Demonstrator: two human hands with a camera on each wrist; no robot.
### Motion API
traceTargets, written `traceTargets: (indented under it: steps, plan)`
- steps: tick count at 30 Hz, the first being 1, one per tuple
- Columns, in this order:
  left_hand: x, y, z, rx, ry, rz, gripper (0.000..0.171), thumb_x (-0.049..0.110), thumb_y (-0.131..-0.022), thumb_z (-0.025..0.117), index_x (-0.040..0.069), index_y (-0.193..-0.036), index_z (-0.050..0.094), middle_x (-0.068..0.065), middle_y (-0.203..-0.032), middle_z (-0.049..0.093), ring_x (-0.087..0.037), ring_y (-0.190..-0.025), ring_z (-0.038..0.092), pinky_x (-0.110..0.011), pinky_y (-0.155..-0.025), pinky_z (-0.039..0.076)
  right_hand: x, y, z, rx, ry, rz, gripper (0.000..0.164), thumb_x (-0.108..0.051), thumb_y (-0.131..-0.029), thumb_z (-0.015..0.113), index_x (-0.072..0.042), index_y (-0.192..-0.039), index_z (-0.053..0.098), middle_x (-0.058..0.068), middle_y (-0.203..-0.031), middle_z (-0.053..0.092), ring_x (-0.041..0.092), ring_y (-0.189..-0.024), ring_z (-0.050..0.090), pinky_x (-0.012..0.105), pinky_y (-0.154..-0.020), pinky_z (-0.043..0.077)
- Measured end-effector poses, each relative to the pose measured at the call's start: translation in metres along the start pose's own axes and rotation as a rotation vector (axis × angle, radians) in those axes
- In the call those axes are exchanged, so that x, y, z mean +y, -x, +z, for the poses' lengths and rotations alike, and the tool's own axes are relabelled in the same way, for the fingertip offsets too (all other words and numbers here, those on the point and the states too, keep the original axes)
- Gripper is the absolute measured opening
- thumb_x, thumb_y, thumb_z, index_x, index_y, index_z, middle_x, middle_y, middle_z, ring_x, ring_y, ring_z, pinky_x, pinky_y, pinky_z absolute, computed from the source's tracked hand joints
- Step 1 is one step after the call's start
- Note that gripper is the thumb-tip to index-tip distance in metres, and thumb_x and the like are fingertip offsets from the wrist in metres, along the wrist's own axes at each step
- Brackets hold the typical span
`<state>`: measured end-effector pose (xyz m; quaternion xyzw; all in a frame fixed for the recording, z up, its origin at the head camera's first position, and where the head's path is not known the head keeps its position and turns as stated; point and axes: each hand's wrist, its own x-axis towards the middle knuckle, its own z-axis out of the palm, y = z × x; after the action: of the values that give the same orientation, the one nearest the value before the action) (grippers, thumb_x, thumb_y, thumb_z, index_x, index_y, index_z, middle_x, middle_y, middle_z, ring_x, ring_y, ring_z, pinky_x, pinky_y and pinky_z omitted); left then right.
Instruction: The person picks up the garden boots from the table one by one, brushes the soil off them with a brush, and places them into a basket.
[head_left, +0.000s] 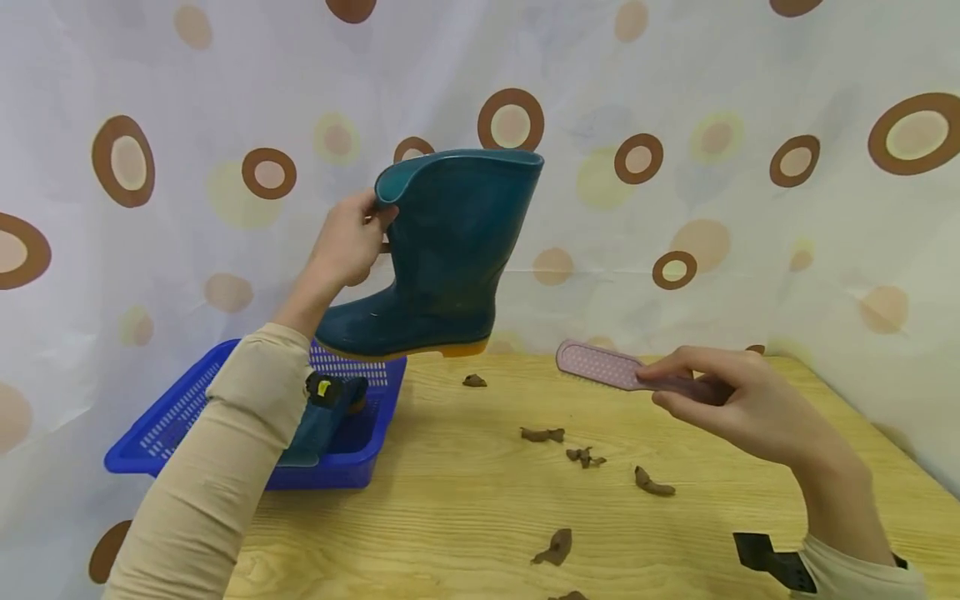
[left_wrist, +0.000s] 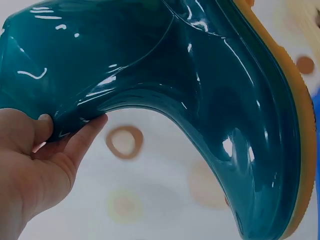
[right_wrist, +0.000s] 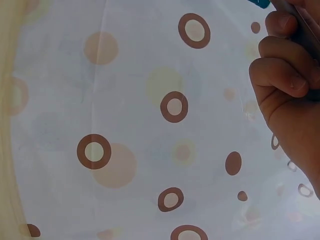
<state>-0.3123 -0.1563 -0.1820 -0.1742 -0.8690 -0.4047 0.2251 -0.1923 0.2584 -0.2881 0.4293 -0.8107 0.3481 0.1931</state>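
Note:
My left hand (head_left: 351, 242) grips a teal rubber boot (head_left: 457, 250) by the front of its shaft, holding it upright above the table. The boot has a yellow-orange sole, and its toe points left. In the left wrist view, thumb and fingers of the left hand (left_wrist: 45, 155) pinch the glossy shaft (left_wrist: 85, 65). My right hand (head_left: 742, 400) holds a pinkish-purple brush (head_left: 600, 365) by the handle, its flat perforated head pointing left towards the boot but apart from it. The right wrist view shows that hand (right_wrist: 290, 85) curled round the dark handle at the frame's edge.
A blue plastic basket (head_left: 375, 454) stands at the left of the wooden table (head_left: 450, 508), with another teal boot (head_left: 318, 429) lying in it, partly behind my left sleeve. Several brown curled scraps (head_left: 557, 546) lie scattered on the table. A patterned sheet (head_left: 712, 67) hangs behind.

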Motion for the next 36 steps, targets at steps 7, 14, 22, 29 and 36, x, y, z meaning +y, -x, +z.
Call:
traceTargets:
  steps: [7,14,22,29,36]
  plan:
    - [-0.032,0.003,-0.038,0.021,-0.043,-0.089,0.035,0.023,-0.107,0.039,-0.002,-0.124,0.056,-0.023,-0.130,0.053,-0.036,-0.120,0.055,-0.051,-0.099,0.053,-0.001,-0.002,0.005,-0.001,0.022,0.023,0.040,0.010,-0.086,0.068,-0.020,-0.112,0.070,-0.012,-0.104,0.072,0.001,-0.085,0.070,0.013,-0.071,0.054]
    - [-0.074,0.012,-0.072,-0.016,-0.021,-0.171,0.033,0.015,-0.107,0.037,-0.007,-0.128,0.049,-0.026,-0.135,0.045,-0.040,-0.125,0.050,-0.055,-0.104,0.046,-0.003,-0.006,0.012,-0.015,0.007,0.049,0.037,0.005,-0.088,0.068,-0.024,-0.111,0.070,-0.011,-0.103,0.072,0.002,-0.083,0.071,0.016,-0.069,0.055]
    - [-0.131,0.034,-0.099,-0.172,0.132,-0.235,0.051,0.013,-0.107,0.039,-0.002,-0.154,0.024,-0.028,-0.157,0.027,-0.043,-0.143,0.037,-0.045,-0.108,0.039,-0.003,-0.006,0.015,-0.015,0.030,0.044,0.037,0.003,-0.087,0.071,-0.026,-0.109,0.071,-0.012,-0.100,0.072,0.000,-0.071,0.068,0.015,-0.063,0.053]
    - [-0.136,0.042,-0.101,-0.006,0.080,-0.194,0.050,0.024,-0.106,0.043,0.002,-0.151,0.035,-0.024,-0.151,0.040,-0.042,-0.136,0.047,-0.043,-0.100,0.045,-0.001,-0.007,0.018,-0.030,0.047,0.034,0.035,0.002,-0.087,0.071,-0.025,-0.110,0.071,-0.012,-0.100,0.071,0.000,-0.066,0.063,0.016,-0.061,0.051]
    - [-0.127,0.028,-0.084,0.400,-0.083,-0.168,0.027,0.021,-0.104,0.051,-0.001,-0.108,0.065,-0.006,-0.103,0.065,-0.009,-0.104,0.064,-0.026,-0.091,0.056,0.001,-0.007,0.018,-0.040,0.051,0.034,0.036,0.003,-0.087,0.070,-0.023,-0.111,0.071,-0.011,-0.101,0.071,0.000,-0.069,0.065,0.015,-0.063,0.052]
